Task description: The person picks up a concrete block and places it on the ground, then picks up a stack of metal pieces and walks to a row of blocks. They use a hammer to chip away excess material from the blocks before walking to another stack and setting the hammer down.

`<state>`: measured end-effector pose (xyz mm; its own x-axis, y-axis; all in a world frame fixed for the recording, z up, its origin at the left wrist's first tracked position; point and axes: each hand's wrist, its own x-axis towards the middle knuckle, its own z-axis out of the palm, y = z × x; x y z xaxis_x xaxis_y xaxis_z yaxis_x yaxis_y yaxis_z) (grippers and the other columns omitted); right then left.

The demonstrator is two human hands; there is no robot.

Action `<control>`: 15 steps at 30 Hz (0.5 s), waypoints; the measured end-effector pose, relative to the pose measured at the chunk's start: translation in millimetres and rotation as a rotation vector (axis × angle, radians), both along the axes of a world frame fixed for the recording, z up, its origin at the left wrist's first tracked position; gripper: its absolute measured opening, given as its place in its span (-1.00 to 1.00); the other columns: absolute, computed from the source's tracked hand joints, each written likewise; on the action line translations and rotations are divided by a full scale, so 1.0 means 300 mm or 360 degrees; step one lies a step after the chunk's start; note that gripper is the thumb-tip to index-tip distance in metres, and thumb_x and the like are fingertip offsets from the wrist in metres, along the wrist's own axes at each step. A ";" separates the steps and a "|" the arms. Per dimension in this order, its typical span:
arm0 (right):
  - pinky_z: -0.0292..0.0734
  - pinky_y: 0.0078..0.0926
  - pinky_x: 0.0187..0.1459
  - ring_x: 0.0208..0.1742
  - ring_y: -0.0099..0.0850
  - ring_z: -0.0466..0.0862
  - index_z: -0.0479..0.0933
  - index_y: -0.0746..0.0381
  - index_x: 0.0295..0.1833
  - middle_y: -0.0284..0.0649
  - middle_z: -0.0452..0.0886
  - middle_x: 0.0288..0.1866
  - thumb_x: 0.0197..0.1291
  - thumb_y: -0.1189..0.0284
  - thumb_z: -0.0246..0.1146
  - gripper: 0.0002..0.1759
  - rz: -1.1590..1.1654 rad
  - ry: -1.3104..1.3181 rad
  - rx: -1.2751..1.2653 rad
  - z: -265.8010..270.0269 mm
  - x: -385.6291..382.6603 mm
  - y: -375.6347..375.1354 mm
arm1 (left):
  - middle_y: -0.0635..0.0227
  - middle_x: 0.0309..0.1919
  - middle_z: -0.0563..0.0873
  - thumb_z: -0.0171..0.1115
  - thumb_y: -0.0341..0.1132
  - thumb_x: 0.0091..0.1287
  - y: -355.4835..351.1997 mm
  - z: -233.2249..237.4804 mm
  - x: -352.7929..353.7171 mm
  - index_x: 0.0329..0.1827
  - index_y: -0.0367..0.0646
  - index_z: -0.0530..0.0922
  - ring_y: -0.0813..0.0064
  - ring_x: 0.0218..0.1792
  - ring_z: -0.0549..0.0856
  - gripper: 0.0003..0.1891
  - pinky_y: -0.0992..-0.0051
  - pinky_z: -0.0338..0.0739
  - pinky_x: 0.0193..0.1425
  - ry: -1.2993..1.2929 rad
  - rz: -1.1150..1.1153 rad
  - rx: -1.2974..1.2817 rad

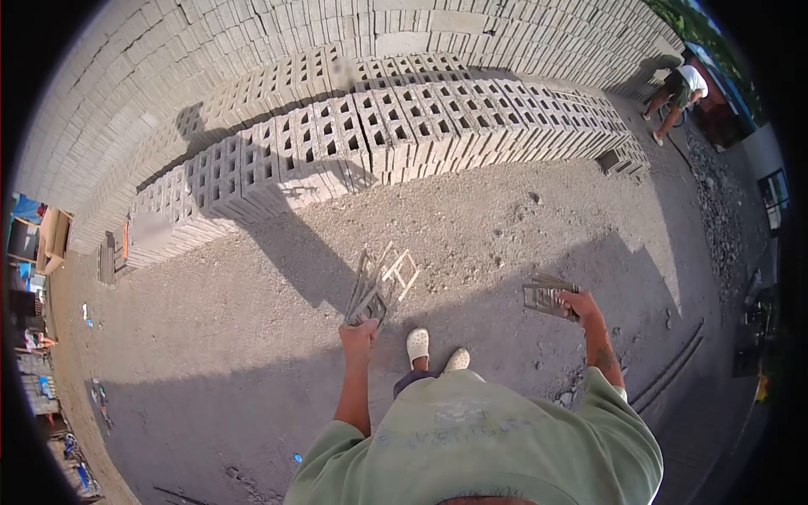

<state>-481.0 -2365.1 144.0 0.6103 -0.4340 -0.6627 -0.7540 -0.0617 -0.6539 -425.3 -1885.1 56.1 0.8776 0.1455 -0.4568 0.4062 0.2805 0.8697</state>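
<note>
From my distant seat, through the head camera, I saw both hands loaded. The left hand (359, 334) had its grip clenched on the near end of a loose bundle of thin, openwork frames (368, 300); their far ends fanned up and outward over the gritty ground (210, 311), ahead of the pale shoes (417, 343). The right hand (581, 305) was out to the side, its grip closed around one end of a second, more compact bundle (547, 296) with slatted openings. Both lots hung clear of the ground, as far as I could tell.

I judged each piece light and fairly stiff, wood or thin metal; I could not tell which. The slim bars looked likelier to bend or crack at the joints than across a whole stack. Dusty surfaces would probably give decent friction, yet the loose pieces could slide over one another, and the splayed left lot seemed readier to snag or shed one. I would have taken hold of several bars together at a squared-up end, fingers wrapped beneath and thumb over the top, rather than by one outer bar.

Beyond lay a long row of hollow blocks (396, 162), with a high stacked wall (404, 42) behind; another person (692, 82) bent over at the far right.
</note>
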 end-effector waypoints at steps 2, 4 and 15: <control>0.25 -0.56 -0.65 -0.71 -0.56 0.38 0.40 0.15 -0.58 -0.43 0.33 -0.72 0.04 0.40 0.32 -0.74 -0.0402 -0.0230 0.0116 -0.059 -0.158 -0.196 | 0.48 -0.70 0.38 0.24 -0.55 -0.02 0.276 0.036 0.060 -0.64 -0.11 0.38 0.63 -0.68 0.38 -0.80 0.63 0.21 -0.63 0.0278 0.0615 -0.0402; 0.29 -0.55 -0.66 -0.74 -0.54 0.35 0.33 0.08 -0.60 -0.44 0.30 -0.73 0.04 0.30 0.36 -0.65 -0.0953 -0.0403 0.0192 -0.037 -0.294 -0.279 | 0.48 -0.63 0.37 0.23 -0.51 0.03 0.551 -0.003 0.071 -0.54 -0.08 0.35 0.62 -0.62 0.41 -0.80 0.65 0.34 -0.57 0.0286 0.0967 -0.0595; 0.34 -0.43 -0.61 -0.68 -0.44 0.39 0.31 0.14 -0.54 -0.34 0.31 -0.66 -0.07 0.37 0.35 -0.70 -0.1573 -0.0238 -0.0028 -0.286 -0.090 0.011 | 0.03 -0.60 0.63 0.27 -0.46 -0.13 0.547 -0.008 0.153 -0.57 -0.39 0.54 0.04 -0.63 0.58 -0.86 0.23 0.46 -0.49 0.0345 0.0776 0.1828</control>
